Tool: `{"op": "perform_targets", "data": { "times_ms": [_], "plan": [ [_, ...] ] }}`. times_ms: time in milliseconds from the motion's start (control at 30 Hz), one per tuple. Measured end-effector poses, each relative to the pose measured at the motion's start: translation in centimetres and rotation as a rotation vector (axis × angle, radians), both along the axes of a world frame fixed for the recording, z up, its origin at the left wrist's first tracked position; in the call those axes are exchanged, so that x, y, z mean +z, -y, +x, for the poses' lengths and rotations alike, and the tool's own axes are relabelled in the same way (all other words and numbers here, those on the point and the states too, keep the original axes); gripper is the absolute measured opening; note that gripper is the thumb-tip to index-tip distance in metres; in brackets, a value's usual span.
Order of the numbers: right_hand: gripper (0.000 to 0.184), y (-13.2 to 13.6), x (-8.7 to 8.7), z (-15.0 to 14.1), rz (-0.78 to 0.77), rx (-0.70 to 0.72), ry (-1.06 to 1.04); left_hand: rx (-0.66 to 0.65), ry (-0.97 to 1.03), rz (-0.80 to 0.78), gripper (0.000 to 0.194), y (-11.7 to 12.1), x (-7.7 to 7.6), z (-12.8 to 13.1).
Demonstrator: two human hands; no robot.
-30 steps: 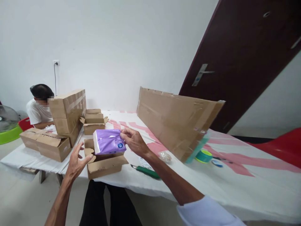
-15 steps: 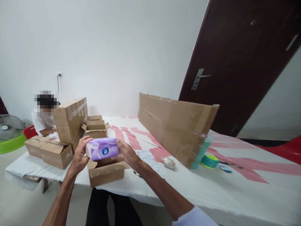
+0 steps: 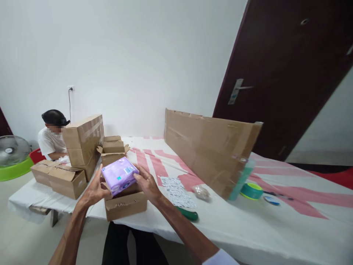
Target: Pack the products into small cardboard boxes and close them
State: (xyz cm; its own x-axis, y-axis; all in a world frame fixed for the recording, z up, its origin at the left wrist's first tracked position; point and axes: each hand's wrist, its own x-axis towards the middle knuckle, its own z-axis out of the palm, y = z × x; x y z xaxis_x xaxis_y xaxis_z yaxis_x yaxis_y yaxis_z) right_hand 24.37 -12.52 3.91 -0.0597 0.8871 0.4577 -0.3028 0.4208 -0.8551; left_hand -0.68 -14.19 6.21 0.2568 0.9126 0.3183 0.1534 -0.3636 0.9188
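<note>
Between my two hands is a purple tissue pack (image 3: 119, 175), tilted so that its face with a white label shows. My left hand (image 3: 95, 187) grips its left end, and my right hand (image 3: 146, 183) holds the right end. Directly beneath it an open cardboard box (image 3: 126, 208) stands at the table's near edge; the pack hides most of the box's inside. To the right of the box lie a printed sheet (image 3: 178, 192) and a green-handled cutter (image 3: 189, 214), partly covered by my right forearm.
Stacked cartons (image 3: 82, 143) and lower boxes (image 3: 59, 178) stand at left, near a seated person (image 3: 51, 136). Another open box (image 3: 112, 151) is behind the pack. A large cardboard panel (image 3: 209, 147) stands at right, beside a tape roll (image 3: 251, 191) and a clear plastic bundle (image 3: 202, 192).
My left hand came in from beside the box and closed on the pack's left end. The pack, first held by my right hand alone, has been turned to show its labelled face.
</note>
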Motion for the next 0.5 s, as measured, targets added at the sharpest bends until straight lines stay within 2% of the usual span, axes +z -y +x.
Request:
{"op": "perform_targets", "data": {
  "times_ms": [133,267,400,500],
  "plan": [
    [0.052,0.4,0.1,-0.6,-0.023,0.026,0.011,0.110,0.096,0.025,0.115,-1.5,-0.5,0.6],
    [0.053,-0.2,-0.9,-1.0,-0.114,0.029,0.047,0.016,0.066,0.103,0.086,-2.5,-1.0,0.6],
    [0.053,-1.2,-2.4,-1.2,-0.184,-0.001,0.069,-0.089,-0.067,0.073,0.089,-3.4,-2.2,-0.2],
    [0.048,-1.9,-3.3,-1.3,-0.208,-0.013,0.097,-0.068,-0.154,0.101,0.092,-3.9,-3.0,-0.6]
  ]
}}
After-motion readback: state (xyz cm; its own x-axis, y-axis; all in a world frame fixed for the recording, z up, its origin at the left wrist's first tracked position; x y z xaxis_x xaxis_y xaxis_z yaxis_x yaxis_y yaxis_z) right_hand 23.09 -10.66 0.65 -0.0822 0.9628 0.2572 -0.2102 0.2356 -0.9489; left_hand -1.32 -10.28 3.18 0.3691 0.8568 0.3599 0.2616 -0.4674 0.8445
